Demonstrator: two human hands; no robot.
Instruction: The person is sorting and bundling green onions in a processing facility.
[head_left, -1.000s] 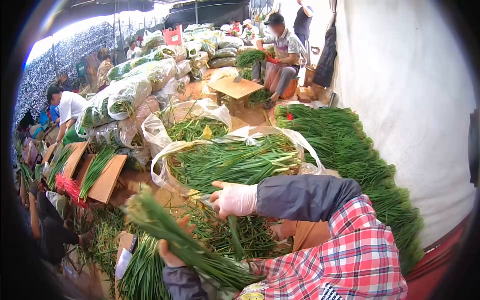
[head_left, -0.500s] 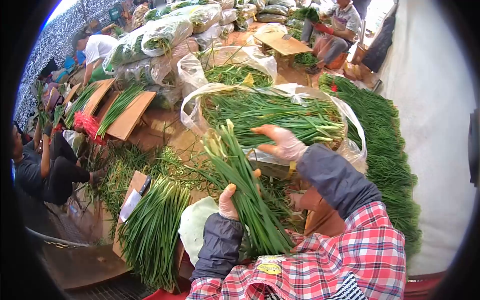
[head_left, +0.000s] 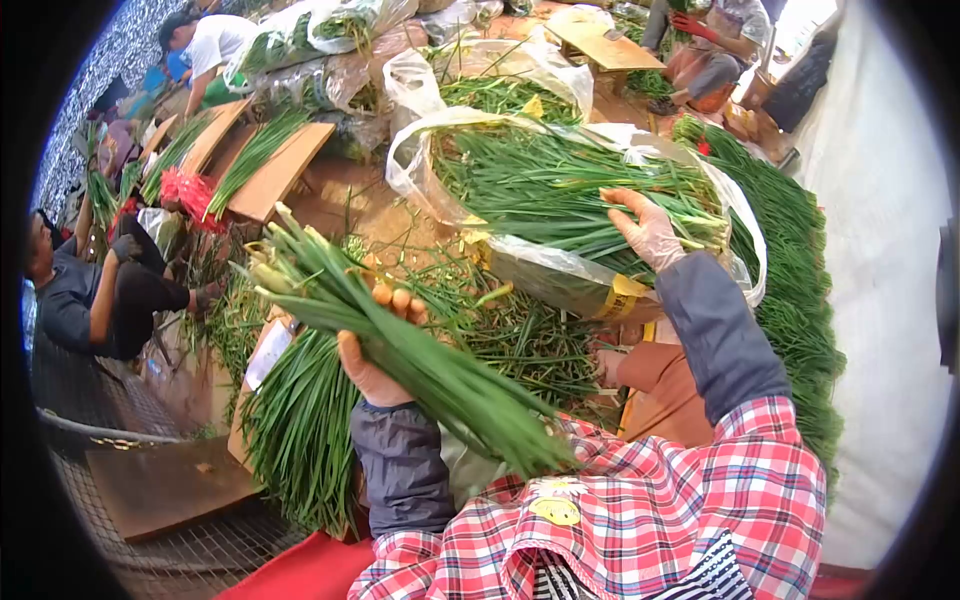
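My left hand (head_left: 374, 372), in a thin clear glove, grips a bunch of garlic chives (head_left: 400, 340). The pale root ends point up and left, while the green leaf tips hang toward my checked apron and look blurred. My right hand (head_left: 645, 230), also gloved, is over the loose garlic chives (head_left: 570, 190) in a large open plastic bag (head_left: 570, 268). Its thumb and fingers are apart, close above the stalks near their pale ends, with nothing held. Below my left hand, a thick pile of chives (head_left: 305, 430) lies on a board beside a knife blade (head_left: 268, 352).
Long rows of chives (head_left: 790, 290) line the right side by a white sheet (head_left: 890, 300). Trimmings (head_left: 530, 350) cover the ground ahead. At left a seated person (head_left: 85, 290) works near tilted boards (head_left: 285, 175) and red ties (head_left: 190, 195). Other people sit behind, near filled bags.
My left hand has swung the chive bunch left and tilted it flatter. My right hand has moved right and up over the bag. The view has shifted slightly.
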